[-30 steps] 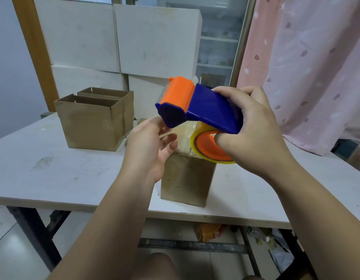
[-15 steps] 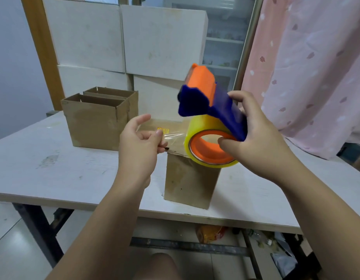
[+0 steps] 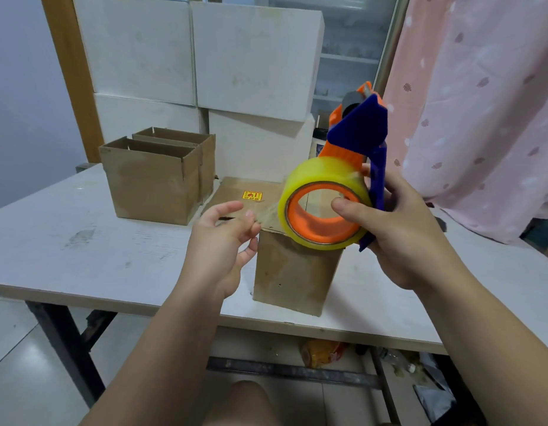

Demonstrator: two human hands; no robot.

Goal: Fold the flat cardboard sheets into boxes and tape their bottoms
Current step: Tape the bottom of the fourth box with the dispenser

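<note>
Head view, white table [image 3: 82,256], pink curtain [image 3: 481,118], left fingers [image 3: 246,219] pinching tape end [image 3: 268,216], right fingers [image 3: 348,208] gripping dispenser [image 3: 358,127]

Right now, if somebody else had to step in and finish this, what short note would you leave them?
Left grip pinches the free tape end; right grip holds the tape dispenser just above the box.
The box stands near the front edge of the table, closed flaps up.
Done: this box is folded; two open boxes stand behind on the left, bottoms hidden.
Left: I see no tape on the flaps yet, so lay it along the seam and cut it.
</note>
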